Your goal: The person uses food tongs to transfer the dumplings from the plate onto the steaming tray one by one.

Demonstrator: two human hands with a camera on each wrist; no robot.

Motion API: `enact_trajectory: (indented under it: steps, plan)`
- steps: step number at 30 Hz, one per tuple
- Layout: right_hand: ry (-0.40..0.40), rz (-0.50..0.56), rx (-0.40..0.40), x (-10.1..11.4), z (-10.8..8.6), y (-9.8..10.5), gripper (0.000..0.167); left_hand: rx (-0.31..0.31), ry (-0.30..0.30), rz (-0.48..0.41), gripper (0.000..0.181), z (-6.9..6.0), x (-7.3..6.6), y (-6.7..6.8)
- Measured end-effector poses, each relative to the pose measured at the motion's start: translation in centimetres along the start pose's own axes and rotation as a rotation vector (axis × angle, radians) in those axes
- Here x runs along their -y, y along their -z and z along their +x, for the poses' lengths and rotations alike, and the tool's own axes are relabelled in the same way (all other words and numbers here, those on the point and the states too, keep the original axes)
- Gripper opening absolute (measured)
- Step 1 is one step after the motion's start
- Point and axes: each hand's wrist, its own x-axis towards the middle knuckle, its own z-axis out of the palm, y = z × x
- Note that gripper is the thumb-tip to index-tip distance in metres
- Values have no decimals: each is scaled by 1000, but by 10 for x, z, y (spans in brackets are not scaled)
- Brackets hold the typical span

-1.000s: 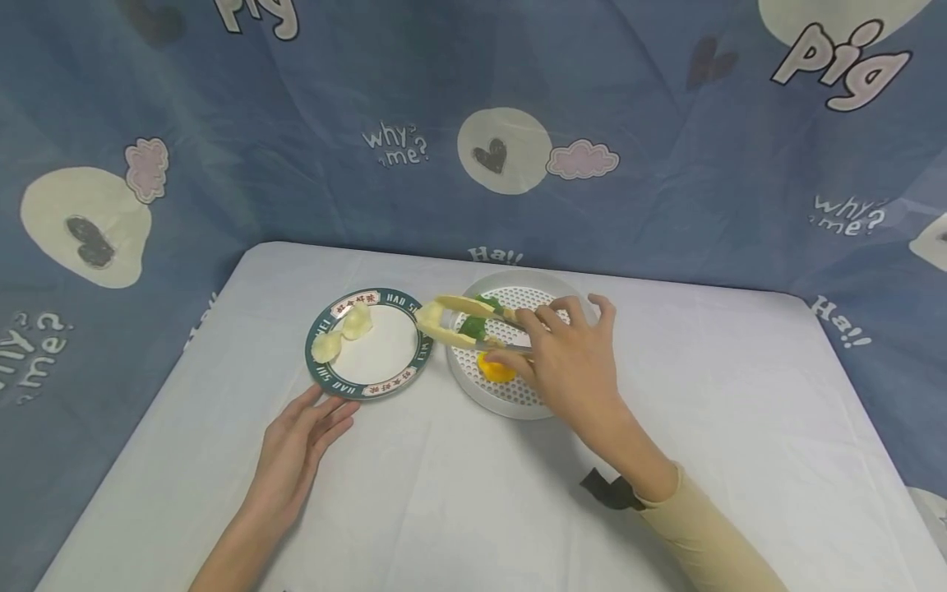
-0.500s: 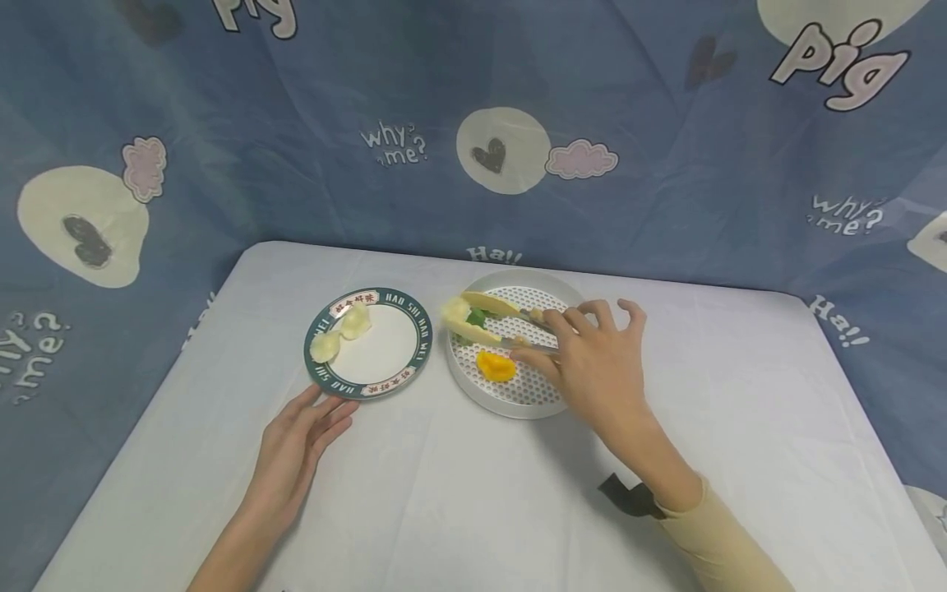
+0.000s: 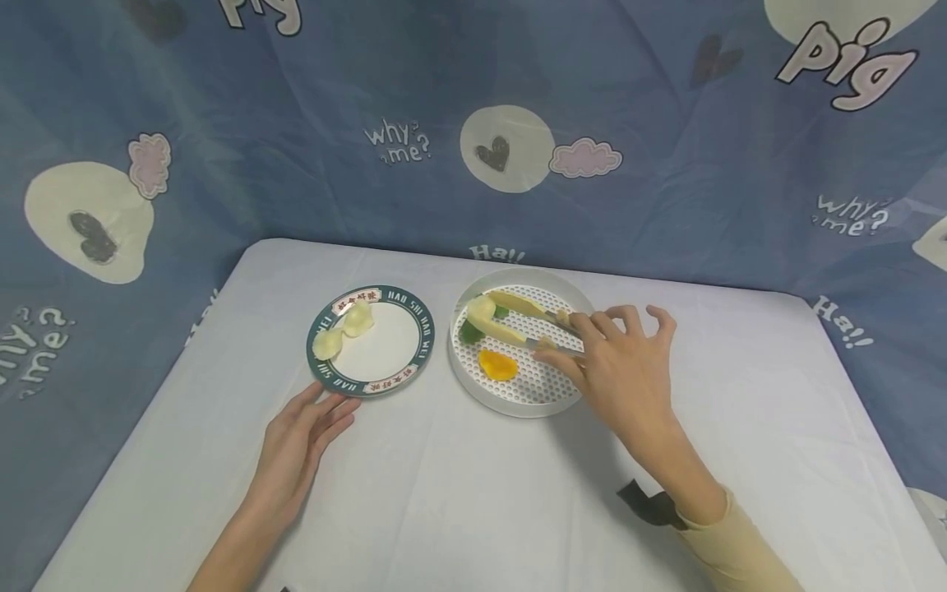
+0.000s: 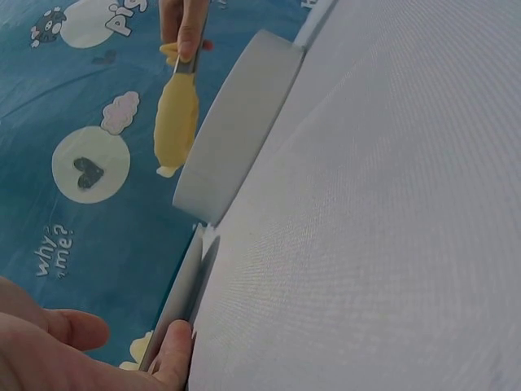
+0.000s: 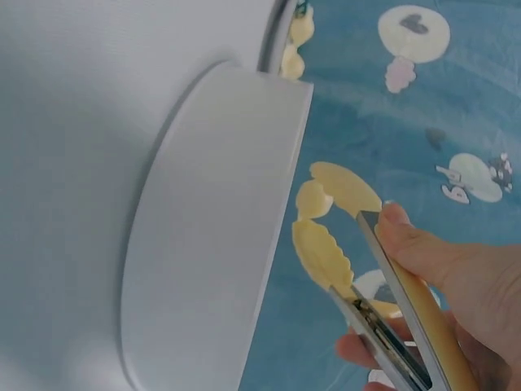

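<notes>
In the head view my right hand (image 3: pixel 629 366) holds metal tongs with yellow tips (image 3: pixel 506 333) above the round perforated tray (image 3: pixel 473 395). A pale yellow piece (image 3: pixel 481 307) is between the tong tips; it shows there too in the right wrist view (image 5: pixel 313 199). Green pieces (image 3: pixel 470 333) lie in the tray, partly hidden by the tongs. Nearer the front of the tray is an orange-yellow piece (image 3: pixel 498 365). My left hand (image 3: pixel 296 444) touches the near rim of a green-rimmed plate (image 3: pixel 385 386) with extended fingers. Two pale yellow pieces (image 3: pixel 358 318) sit on that plate's left side.
A white cloth (image 3: pixel 473 493) covers the table. Behind it hangs a blue printed curtain (image 3: pixel 666 164). The plate and tray stand side by side with a small gap, and the tray's wall (image 5: pixel 220 204) rises higher than the plate.
My right hand has moved right, bringing the tongs and the pale yellow piece from beside the plate's right rim to over the tray. My left hand and the plate have stayed put.
</notes>
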Motion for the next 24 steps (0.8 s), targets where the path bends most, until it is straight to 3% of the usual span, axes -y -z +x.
enact_trajectory:
  steps: [15, 24]
  plan:
    - [0, 37, -39, -2, -3, 5, 65, 5, -8, -9, 66, -1, -1, 1]
    - [-35, 54, 55, 4, -1, 6, 78, 10, -12, -12, 67, -2, -2, 0]
